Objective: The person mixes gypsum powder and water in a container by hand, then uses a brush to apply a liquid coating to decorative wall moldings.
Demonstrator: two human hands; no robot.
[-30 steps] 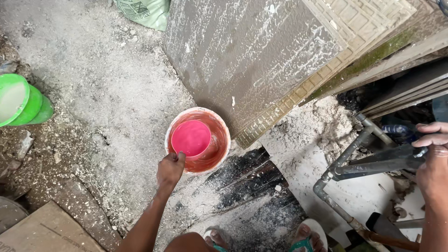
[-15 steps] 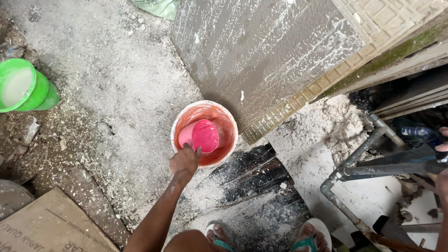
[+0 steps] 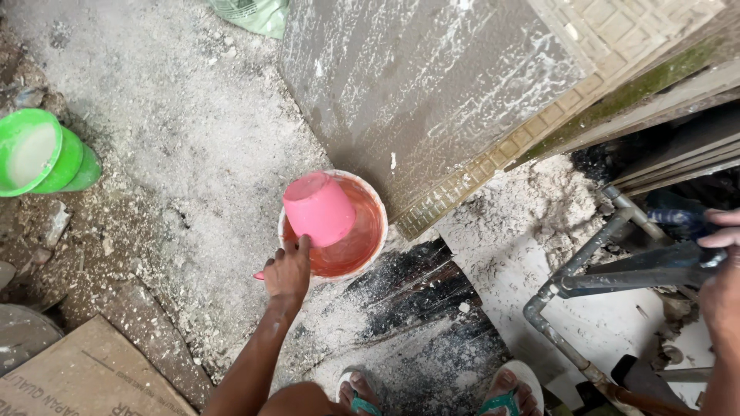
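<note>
— Half a second ago our pink scoop sat low inside the orange bucket; now we've lifted it, tipped bottom-up above the rim.

— And our left hand?

— Fingers curled round the scoop's handle at the bucket's near edge. The bucket stands on the dusty concrete floor, beside the leaning grey slab.

— Our right hand?

— Wrapped around the dark metal bar at the frame's right. A green bucket sits well apart, far left.
</note>
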